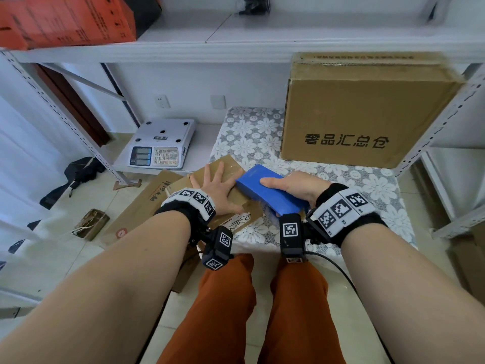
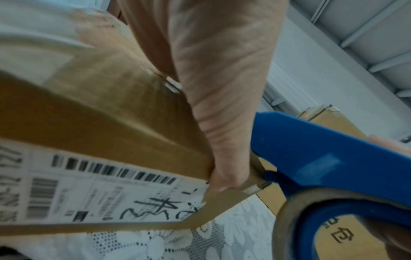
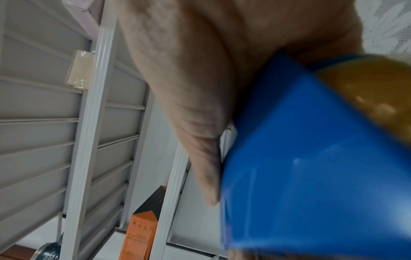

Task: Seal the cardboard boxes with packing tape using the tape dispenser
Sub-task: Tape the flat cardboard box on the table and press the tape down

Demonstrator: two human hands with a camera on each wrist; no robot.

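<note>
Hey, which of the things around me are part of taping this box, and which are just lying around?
In use: small box, left hand flat on it; tape dispenser in right hand.

Lying about: scale, big box, orange box, flattened cardboard on floor.

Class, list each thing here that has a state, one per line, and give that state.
small cardboard box: closed, lying on the table, pressed down.
left hand: flat, fingers spread on the small box.
right hand: holding the dispenser.
tape dispenser: loaded, tape strip drawn out onto the box.
large cardboard box: closed, upright.
scale: display blank.
</note>
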